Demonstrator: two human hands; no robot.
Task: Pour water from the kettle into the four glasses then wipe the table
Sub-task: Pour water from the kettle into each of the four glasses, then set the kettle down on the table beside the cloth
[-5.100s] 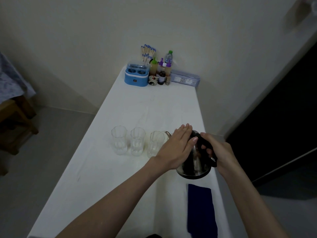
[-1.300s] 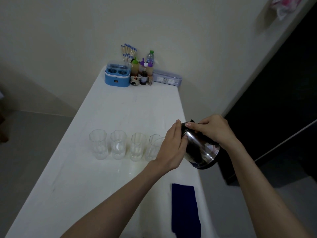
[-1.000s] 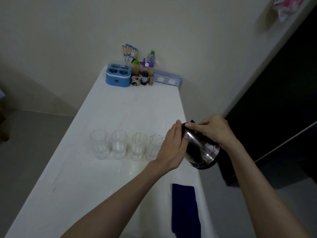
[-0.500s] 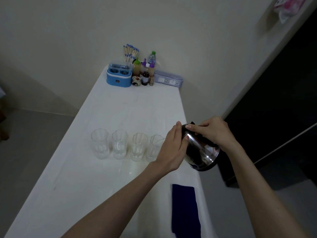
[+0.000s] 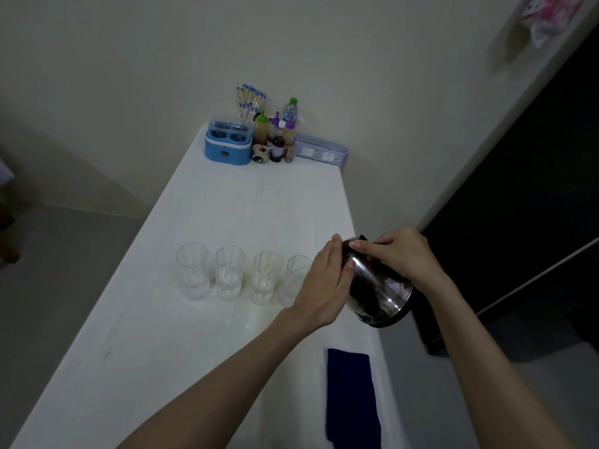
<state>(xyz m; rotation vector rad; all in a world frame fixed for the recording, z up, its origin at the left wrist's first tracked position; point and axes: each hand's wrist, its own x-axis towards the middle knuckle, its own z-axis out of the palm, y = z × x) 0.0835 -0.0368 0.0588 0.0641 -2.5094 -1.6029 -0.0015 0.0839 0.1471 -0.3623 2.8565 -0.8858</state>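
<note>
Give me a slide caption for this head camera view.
Both hands tilt a steel kettle toward the rightmost of four glasses on a white table, blue cloth nearby.

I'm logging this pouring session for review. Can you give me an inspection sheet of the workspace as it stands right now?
Surface: white table, with a faint wet sheen in front of the glasses.
Job's things: four glasses in a row; steel kettle lifted and tilted toward the rightmost glass; dark blue cloth lying flat near the right edge.
Clutter: blue container, bottles, sticks and a flat box at the far end.
Hands: right hand grips the kettle's top; left hand rests against its side.
Cables: nothing seen.
Surroundings: pale wall, grey floor, dark doorway on the right.
</note>
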